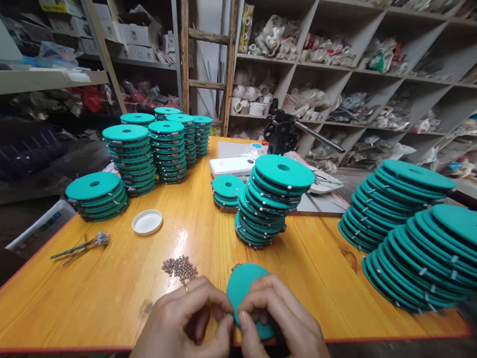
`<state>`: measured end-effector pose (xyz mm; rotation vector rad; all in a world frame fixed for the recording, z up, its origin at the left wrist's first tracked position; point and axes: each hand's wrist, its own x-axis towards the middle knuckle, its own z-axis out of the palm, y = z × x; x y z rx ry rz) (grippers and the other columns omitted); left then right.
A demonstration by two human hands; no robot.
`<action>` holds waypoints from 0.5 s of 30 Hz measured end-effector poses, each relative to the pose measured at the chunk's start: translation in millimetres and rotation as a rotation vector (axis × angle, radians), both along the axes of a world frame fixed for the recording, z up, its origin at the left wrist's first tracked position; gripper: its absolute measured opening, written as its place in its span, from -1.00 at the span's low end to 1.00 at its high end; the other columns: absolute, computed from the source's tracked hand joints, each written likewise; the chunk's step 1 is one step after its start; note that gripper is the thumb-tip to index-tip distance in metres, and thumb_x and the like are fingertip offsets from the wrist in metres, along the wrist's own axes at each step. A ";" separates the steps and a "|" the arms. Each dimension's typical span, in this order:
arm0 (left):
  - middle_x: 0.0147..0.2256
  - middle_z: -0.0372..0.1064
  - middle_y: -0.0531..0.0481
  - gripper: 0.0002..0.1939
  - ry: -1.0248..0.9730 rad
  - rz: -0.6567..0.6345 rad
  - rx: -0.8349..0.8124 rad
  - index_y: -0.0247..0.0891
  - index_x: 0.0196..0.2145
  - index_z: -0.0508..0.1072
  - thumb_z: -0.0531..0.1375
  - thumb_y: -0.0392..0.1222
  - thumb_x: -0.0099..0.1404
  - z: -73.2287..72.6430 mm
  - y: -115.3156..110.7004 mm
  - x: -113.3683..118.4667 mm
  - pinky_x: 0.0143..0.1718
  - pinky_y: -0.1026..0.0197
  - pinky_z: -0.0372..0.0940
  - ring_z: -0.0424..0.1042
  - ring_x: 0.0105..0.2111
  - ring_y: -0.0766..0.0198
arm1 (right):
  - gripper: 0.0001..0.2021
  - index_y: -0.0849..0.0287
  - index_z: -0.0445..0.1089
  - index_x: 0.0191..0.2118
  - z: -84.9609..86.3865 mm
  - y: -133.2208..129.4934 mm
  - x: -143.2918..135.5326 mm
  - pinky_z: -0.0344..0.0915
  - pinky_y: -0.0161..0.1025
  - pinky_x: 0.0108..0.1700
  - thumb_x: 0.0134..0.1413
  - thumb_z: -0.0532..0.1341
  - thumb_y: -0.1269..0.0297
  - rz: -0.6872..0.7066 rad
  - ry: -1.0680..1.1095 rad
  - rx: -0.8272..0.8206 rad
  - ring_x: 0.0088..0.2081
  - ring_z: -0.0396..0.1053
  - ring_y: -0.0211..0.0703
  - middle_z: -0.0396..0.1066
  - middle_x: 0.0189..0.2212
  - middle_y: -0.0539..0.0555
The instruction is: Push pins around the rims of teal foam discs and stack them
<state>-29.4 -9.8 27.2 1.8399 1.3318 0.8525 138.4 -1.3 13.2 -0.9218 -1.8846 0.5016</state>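
Note:
A teal foam line spool with a hole in its middle lies at the table's front edge, partly covered by my right hand. My left hand is pinched at the spool's left rim, with a tiny dark bit at its fingertips that is too small to name. Over the front of the spool, my right hand has thumb and fingers pressed together close to the left fingertips; what they grip is hidden. A loose pile of small dark metallic beads lies just beyond my left hand.
Teal spools stand in stacks at left, centre and right. A white lid, a bundle of thin wire-like pieces, a white power bank and a black clamp-like device are on the wooden table. Shelves stand behind.

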 end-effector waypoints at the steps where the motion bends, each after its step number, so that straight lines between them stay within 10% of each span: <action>1: -0.52 0.25 0.05 -0.84 0.007 -0.007 -0.002 -0.27 -0.44 0.42 0.09 -0.27 0.27 -0.1 0.3 -0.1 -0.53 0.34 0.12 0.21 -0.56 0.36 | -0.87 0.18 0.23 -0.38 -0.1 0.0 0.0 0.19 -0.40 -0.45 0.14 0.07 0.52 0.001 -0.003 -0.002 -0.43 0.26 -0.33 0.20 -0.46 -0.01; 15: -0.55 0.24 0.08 -0.87 -0.034 0.021 0.054 -0.25 -0.46 0.43 0.12 -0.33 0.22 -7.1 0.1 0.2 -0.55 0.35 0.10 0.20 -0.58 0.37 | -0.86 0.17 0.23 -0.40 1.6 0.9 0.5 0.18 -0.40 -0.48 0.17 0.06 0.50 0.007 -0.027 0.000 -0.45 0.27 -0.32 0.21 -0.48 0.00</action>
